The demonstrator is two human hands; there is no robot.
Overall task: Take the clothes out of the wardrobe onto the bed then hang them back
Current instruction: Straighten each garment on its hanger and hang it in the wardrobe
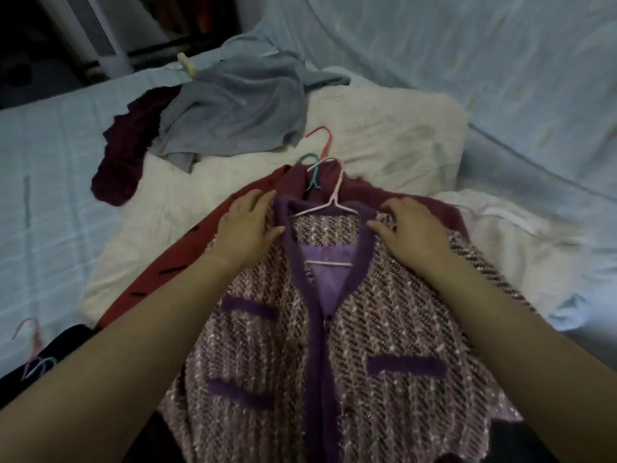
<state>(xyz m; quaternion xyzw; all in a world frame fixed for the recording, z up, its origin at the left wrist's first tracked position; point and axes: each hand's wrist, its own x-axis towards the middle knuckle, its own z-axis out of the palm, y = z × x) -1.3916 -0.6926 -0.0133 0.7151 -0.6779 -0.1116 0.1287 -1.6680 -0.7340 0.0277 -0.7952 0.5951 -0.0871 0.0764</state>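
left hand point(248, 225) and right hand point(412, 228) lie flat, fingers apart, on the tweed cardigan point(337, 345); probably best to square its shoulders on the pink hanger point(329, 202).

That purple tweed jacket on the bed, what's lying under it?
Under the purple tweed jacket lies a red garment, showing at the left and behind the collar. Orange and green hanger hooks poke out above. The rest is covered.

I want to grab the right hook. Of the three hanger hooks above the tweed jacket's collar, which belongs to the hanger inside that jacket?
The pale pink hanger: its stem runs down into the purple collar of the tweed jacket. The green hook and orange hook lie farther back.
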